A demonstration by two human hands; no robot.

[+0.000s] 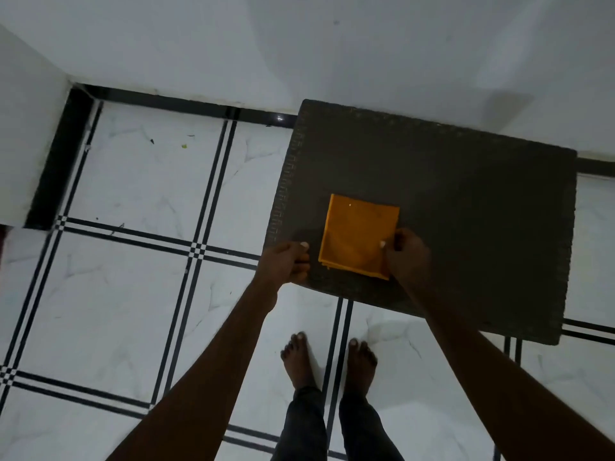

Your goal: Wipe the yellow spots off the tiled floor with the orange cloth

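The folded cloth point(357, 236) lies on the dark table point(466, 194), near its front left corner. The right hand point(404, 254) pinches the cloth's right edge; the left hand point(288, 262), fingers curled, grips the table's front edge, holding no cloth. This looks like the pickup step. Next the cloth must be lifted and carried to the spots point(184, 146) on the floor point(133, 294), left of the table.

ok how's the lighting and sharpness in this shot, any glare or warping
Head view: dim and bluish overall, with only the orange cloth standing out on the dark table; one small glare point on the black skirting; wide-angle bending of the tiled floor lines; both forearms look soft.
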